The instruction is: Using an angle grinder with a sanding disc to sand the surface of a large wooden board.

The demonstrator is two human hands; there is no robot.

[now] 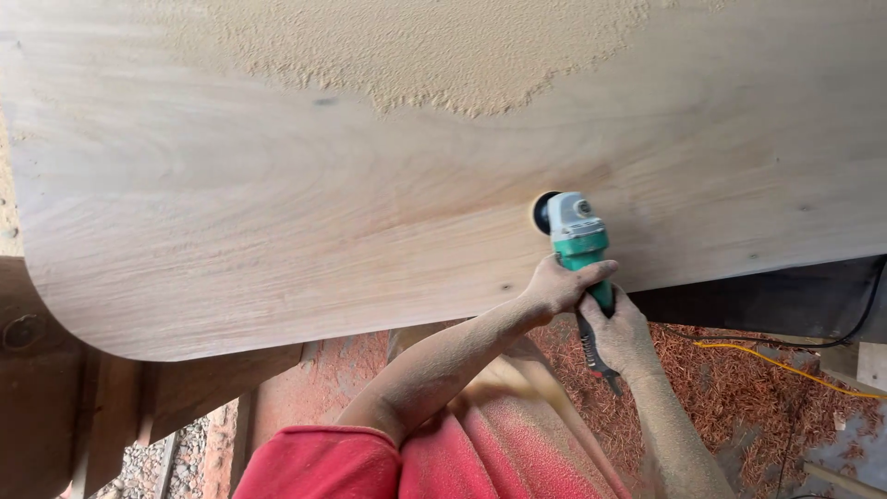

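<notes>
Grinder [577, 238] sands a wide slab [277, 212], gripped by the left hand [561, 286] and right hand [621, 334]; keeping the disc flat and moving likely avoids gouges.

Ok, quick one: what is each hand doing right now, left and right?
Left hand: closed around the green body of the angle grinder.
Right hand: closed on the grinder's rear end, below the left.

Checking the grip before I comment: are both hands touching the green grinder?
Touching. The head view shows the left hand wrapped over the green grinder body and the right hand gripping its rear end, no gap visible.
</notes>
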